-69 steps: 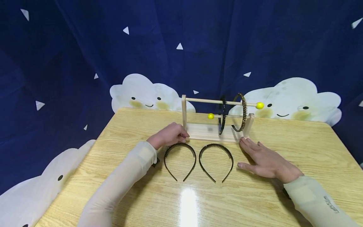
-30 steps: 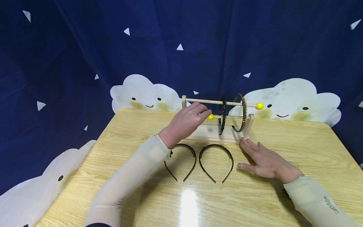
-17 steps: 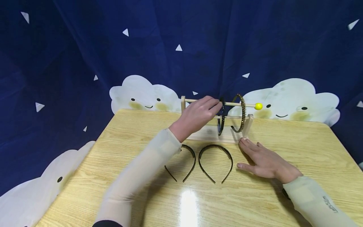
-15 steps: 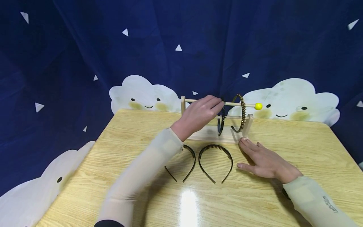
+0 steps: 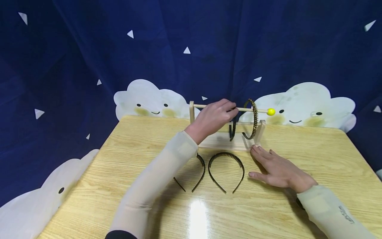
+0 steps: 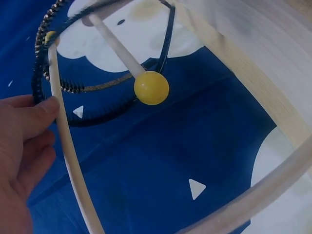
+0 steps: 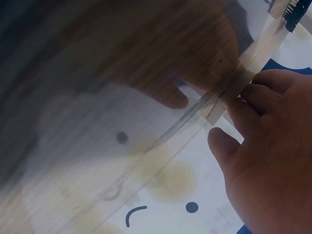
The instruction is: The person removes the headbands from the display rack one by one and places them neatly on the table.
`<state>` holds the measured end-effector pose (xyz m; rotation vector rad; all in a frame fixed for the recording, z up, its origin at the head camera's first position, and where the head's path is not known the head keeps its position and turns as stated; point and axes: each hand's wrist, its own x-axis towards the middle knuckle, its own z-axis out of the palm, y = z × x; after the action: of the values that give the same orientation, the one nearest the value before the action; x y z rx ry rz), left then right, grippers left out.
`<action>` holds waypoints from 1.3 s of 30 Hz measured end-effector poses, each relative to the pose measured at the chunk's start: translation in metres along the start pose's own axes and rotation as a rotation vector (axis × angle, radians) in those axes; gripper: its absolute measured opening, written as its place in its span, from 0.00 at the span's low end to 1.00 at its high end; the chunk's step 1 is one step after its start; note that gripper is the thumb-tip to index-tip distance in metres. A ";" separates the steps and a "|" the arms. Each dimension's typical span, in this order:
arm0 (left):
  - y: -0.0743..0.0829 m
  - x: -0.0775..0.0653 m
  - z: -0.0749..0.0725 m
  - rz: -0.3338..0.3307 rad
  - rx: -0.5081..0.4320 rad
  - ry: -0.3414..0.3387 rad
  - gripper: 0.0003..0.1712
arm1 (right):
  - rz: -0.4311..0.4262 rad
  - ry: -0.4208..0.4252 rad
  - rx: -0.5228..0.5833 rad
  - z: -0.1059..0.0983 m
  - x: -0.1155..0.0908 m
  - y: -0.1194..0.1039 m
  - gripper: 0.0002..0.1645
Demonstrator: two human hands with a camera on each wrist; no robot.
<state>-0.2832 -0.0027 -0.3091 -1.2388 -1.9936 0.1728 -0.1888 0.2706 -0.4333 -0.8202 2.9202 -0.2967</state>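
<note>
A wooden headband rack (image 5: 221, 141) stands toward the table's back, with two rods tipped by yellow balls. My left hand (image 5: 213, 118) is at its upper rod and pinches a black headband (image 5: 232, 132) between thumb and fingers; the left wrist view shows the thumb tip beside the rod at the headband's band (image 6: 36, 80). A bronze toothed headband (image 5: 255, 122) hangs on the upper rod, right of that hand. My right hand (image 5: 277, 171) lies flat with straight fingers, its fingertips at the right front corner of the rack's base (image 7: 214, 112).
Two dark toothed headbands lie on the wooden table (image 5: 256, 212) before the rack: a right one (image 5: 225, 154) and a left one (image 5: 204, 169) partly covered by my left sleeve (image 5: 158, 179). Behind the table hangs a blue curtain (image 5: 167, 49) with white clouds.
My left hand has risen from the rack's left front corner, moved right along the upper rod and taken hold of the black headband. My right hand has stayed in place.
</note>
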 end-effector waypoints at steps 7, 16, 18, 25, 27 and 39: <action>-0.002 0.003 0.004 0.039 -0.033 0.000 0.13 | 0.009 -0.006 0.005 0.000 0.000 0.000 0.57; -0.002 0.008 0.006 0.064 -0.050 -0.049 0.13 | -0.004 0.008 0.002 0.000 0.000 0.000 0.57; -0.002 0.008 0.006 0.063 -0.053 -0.049 0.13 | -0.005 0.013 0.001 0.000 0.000 0.000 0.57; -0.002 0.010 0.009 0.066 -0.050 -0.019 0.13 | -0.008 0.010 -0.004 -0.001 0.000 0.000 0.57; -0.003 0.010 0.010 0.065 -0.054 -0.014 0.13 | -0.004 0.005 -0.004 -0.001 0.000 0.000 0.57; -0.004 0.011 0.014 0.093 -0.014 0.043 0.13 | 0.001 0.003 -0.003 0.000 0.000 0.000 0.58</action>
<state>-0.2976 0.0078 -0.3115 -1.3340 -1.9049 0.1764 -0.1891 0.2707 -0.4330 -0.8195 2.9243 -0.2943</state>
